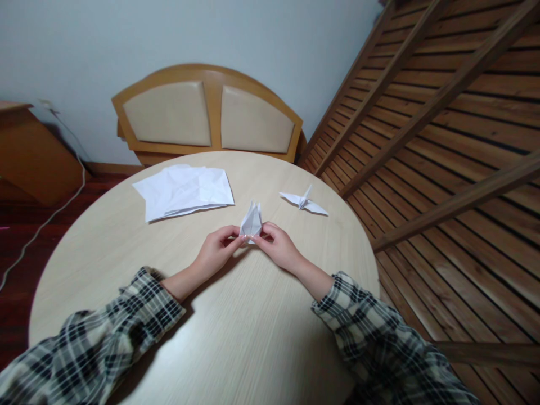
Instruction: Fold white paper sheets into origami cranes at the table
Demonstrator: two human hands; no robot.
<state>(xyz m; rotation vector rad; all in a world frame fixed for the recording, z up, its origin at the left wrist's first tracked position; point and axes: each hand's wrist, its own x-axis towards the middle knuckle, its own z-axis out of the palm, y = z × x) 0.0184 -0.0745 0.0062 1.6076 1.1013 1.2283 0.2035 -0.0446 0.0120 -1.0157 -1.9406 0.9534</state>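
Between both hands is a small folded piece of white paper [252,220], with pointed flaps sticking up at its far end. My left hand [219,247] pinches its near left corner between thumb and fingers. On the other side, my right hand [280,244] grips the near right corner the same way, and the two thumbs almost meet at the near edge. The fingertips partly hide the paper's lower part. A finished-looking white paper crane [302,202] with spread wings lies on the table, beyond my right hand.
A stack of creased white paper sheets [185,191] lies at the far left of the round wooden table [236,337]. Behind the table stands a padded wooden headboard [215,112]. Wooden slats [442,140] rise on the right. A cable [46,222] runs at the left.
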